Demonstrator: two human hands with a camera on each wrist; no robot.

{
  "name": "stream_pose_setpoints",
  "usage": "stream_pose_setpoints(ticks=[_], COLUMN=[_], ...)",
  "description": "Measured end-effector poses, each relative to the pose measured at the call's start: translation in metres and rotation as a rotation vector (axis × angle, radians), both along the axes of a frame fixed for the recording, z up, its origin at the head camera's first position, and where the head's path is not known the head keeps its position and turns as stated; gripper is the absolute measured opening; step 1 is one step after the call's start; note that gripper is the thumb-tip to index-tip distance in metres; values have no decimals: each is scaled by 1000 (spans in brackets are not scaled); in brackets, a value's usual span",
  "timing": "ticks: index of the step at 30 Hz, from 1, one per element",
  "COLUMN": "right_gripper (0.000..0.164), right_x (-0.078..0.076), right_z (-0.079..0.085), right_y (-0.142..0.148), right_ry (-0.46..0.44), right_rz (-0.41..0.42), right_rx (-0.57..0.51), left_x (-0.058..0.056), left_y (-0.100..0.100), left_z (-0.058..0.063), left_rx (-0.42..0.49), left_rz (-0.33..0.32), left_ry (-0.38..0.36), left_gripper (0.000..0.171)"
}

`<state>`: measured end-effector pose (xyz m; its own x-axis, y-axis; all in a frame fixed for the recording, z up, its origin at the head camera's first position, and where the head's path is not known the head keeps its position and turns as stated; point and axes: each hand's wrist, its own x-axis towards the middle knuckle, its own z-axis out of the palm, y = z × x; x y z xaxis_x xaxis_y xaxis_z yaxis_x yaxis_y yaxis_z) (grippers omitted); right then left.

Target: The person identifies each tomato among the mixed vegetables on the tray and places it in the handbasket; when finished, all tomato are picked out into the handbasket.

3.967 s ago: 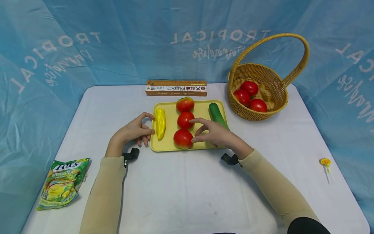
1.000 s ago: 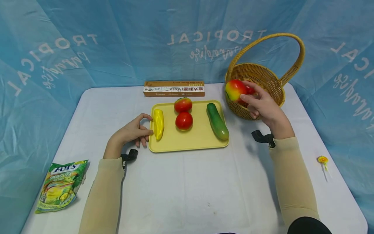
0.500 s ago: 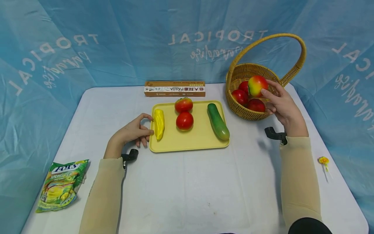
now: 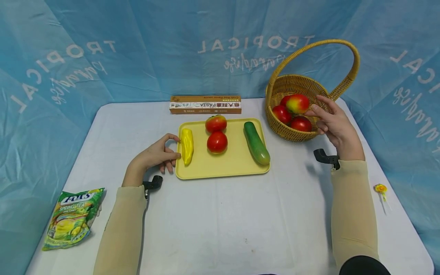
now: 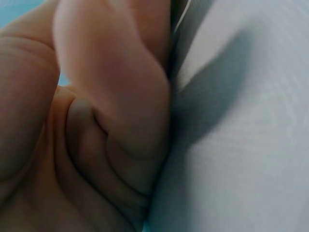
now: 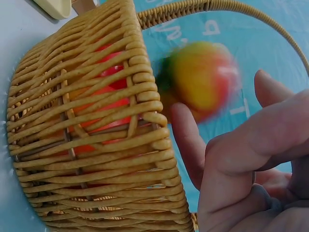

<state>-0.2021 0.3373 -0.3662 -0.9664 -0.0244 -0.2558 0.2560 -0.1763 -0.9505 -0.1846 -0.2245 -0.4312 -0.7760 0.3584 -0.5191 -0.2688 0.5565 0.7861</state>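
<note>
My left hand (image 4: 155,153) rests at the left end of the yellow tray (image 4: 237,168), index fingertip and thumb tip apart at its rim. In the left wrist view its loosely bent fingers (image 5: 116,87) lie close to the white cloth. On the tray are a yellow pepper (image 4: 187,146), two red tomatoes (image 4: 217,142) and a green cucumber (image 4: 256,143). At the wicker basket's (image 4: 292,133) right side, my right hand (image 4: 335,124) has thumb and index finger spread. A red-yellow tomato (image 4: 298,104), blurred in the right wrist view, is apart from the fingers, over other tomatoes (image 4: 301,123).
A pasta box (image 4: 205,104) lies behind the tray. A green Fox's candy bag (image 4: 73,218) is at the left front, and a yellow lollipop (image 4: 380,189) lies near the right edge. The basket's tall handle (image 4: 317,44) arches above its opening.
The right hand carried a tomato from the tray to the basket; since half a second ago it has let go and the tomato has dropped. The left hand has stayed at the tray.
</note>
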Motion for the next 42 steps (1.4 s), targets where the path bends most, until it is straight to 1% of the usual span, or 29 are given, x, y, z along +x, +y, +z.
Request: stream_pose_setpoints(ticks=[3, 8, 12, 17, 20, 23, 29, 32, 37, 42], right_gripper=[71, 71, 68, 64, 62, 61, 63, 63, 59, 58], right_x=[0, -1, 1, 4, 5, 6, 9, 13, 20, 25], right_z=[0, 0, 2, 6, 8, 11, 18, 23, 31, 30], right_y=[0, 0, 1, 0, -1, -3, -12, -24, -54, -90], right_ry=[13, 17, 20, 45, 66, 81, 100, 122, 166, 161], right_rz=[21, 31, 41, 50, 52, 53, 67, 102, 198, 309], right_rx=[-8, -11, -22, -48, -53, -56, -30, -5, 51, 122], left_x=[0, 0, -2, -4, -3, -1, 1, 1, 1, 1], left_y=[0, 0, -2, -3, -3, -1, 1, 1, 1, 1], left_z=[0, -2, -6, -10, -9, -5, 2, 2, 1, 0], left_rx=[-3, -17, -24, -31, -27, -21, -18, -14, -12, -6], left_rz=[3, 4, 1, 3, 4, 4, 1, 1, 2, 4], left_ry=[1, 9, 15, 16, 15, 13, 3, 1, 1, -1], left_gripper=[61, 61, 60, 60, 61, 61, 61, 61, 61, 61])
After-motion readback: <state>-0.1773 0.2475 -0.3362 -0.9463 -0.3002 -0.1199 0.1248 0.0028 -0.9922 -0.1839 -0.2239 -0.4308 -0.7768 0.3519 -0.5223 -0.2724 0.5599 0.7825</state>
